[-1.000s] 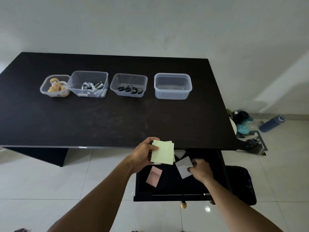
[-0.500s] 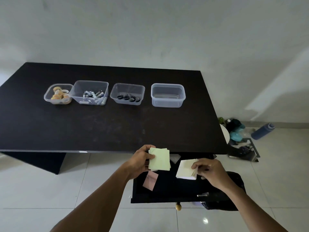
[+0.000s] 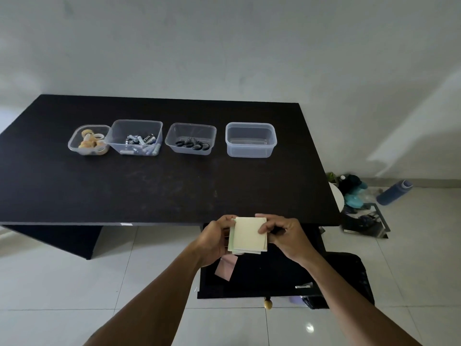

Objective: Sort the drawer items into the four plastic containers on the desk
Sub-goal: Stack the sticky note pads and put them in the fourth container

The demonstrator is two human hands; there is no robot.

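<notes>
A stack of pale yellow and green sticky notes [image 3: 249, 234] is held over the open black drawer [image 3: 259, 278], just below the desk's front edge. My left hand [image 3: 215, 239] grips its left side and my right hand [image 3: 283, 236] pinches its right side. One pink note [image 3: 226, 267] lies in the drawer. Four clear containers stand in a row on the black desk [image 3: 149, 186]: one with tape rolls [image 3: 88, 140], one with batteries [image 3: 137, 137], one with scissors [image 3: 190, 139], and an empty one [image 3: 250, 139] at the right.
A wooden knob [image 3: 267, 303] sticks out of the drawer front. A black bag [image 3: 349, 278] sits on the tiled floor to the right of the drawer. Further right lie a blue bottle [image 3: 394, 192] and a pile of dark and teal items [image 3: 354, 193].
My right hand lifted a pale note pad out of the drawer and brought it left onto the stack in my left hand. Both hands now hold one stack, raised toward the desk edge.
</notes>
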